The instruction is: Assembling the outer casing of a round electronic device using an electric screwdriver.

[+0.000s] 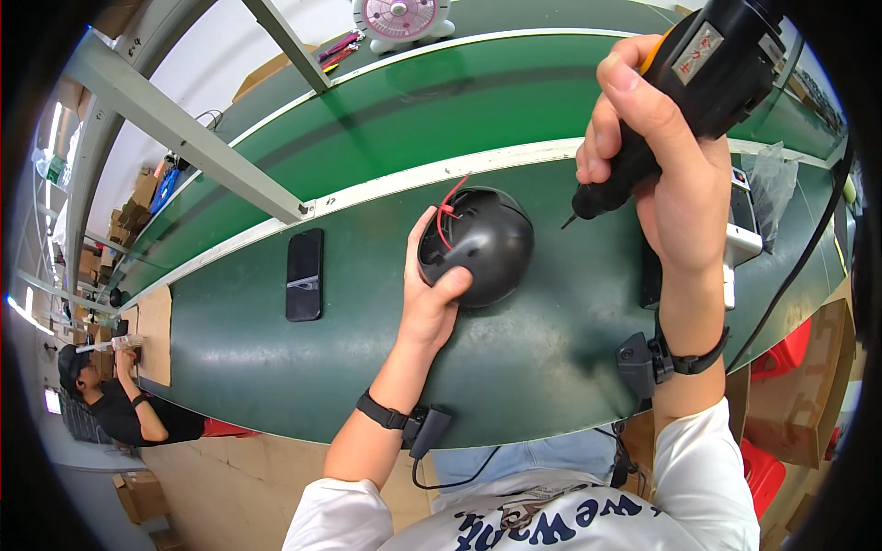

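My left hand grips a glossy black round shell over the green table, thumb on its near side and fingers round its left edge. A red wire sticks out from the shell's upper left. Raised at the right, my right hand is wrapped round a black electric screwdriver with an orange patch. Its thin bit points down and left, apart from the shell. What the shell holds inside is hidden.
A black phone lies left on the green table. Behind my right forearm are a white-and-black device and a clear plastic bag. A black cord hangs at the right. Beyond the ledge stands a pink fan. Another person sits far left.
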Tool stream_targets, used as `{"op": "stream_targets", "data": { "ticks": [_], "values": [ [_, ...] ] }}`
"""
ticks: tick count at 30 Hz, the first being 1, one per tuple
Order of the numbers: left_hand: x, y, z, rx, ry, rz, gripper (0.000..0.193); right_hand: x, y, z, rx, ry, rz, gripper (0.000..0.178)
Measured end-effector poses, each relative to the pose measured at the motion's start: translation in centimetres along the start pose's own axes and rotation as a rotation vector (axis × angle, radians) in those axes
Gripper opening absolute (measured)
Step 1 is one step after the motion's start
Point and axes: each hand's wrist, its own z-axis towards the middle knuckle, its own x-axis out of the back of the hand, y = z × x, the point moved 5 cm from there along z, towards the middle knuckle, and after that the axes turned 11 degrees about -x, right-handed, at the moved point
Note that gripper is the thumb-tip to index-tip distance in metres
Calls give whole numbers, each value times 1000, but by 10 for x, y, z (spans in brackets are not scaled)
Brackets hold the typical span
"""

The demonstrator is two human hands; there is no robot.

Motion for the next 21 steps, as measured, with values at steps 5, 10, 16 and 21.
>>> {"op": "stream_targets", "data": {
  "ticks": [5, 10, 16, 21],
  "values": [
    [-10, 11, 3, -246, -164, 549, 114, -4, -9, -2, -13, -1, -40, 26],
    [-23, 16, 1, -426, -325, 918, 113, -5, -15, -3, -333, 76, -11, 19],
    [-25, 12, 2, -324, -399, 822, 117, -3, -20, 0, -343, -75, -43, 23],
    [-12, 16, 8, -174, -476, 567, 117, 9, 18, 8, -156, -32, -555, 31]
  ]
}}
